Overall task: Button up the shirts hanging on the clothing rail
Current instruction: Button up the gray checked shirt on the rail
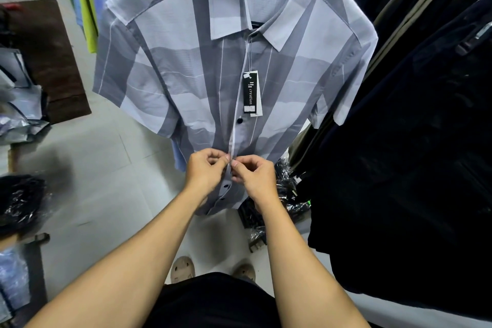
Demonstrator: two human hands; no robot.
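A grey and pale-blue striped short-sleeved shirt (186,66) hangs in front of me, collar up, with a black hang tag (251,93) on its placket. One dark button (240,120) shows closed above my hands; two more dark buttons (225,186) show below them. My left hand (206,170) pinches the left edge of the placket. My right hand (255,173) pinches the right edge beside it, fingertips almost touching. The button between my fingers is hidden.
Dark garments (412,141) hang close on the right. Blue and green shirts (85,2) hang behind on the left. Bagged clothes (21,202) lie on the left floor, more plastic-wrapped packs (287,194) under the shirt. A brown mat (53,61) lies on pale tiles.
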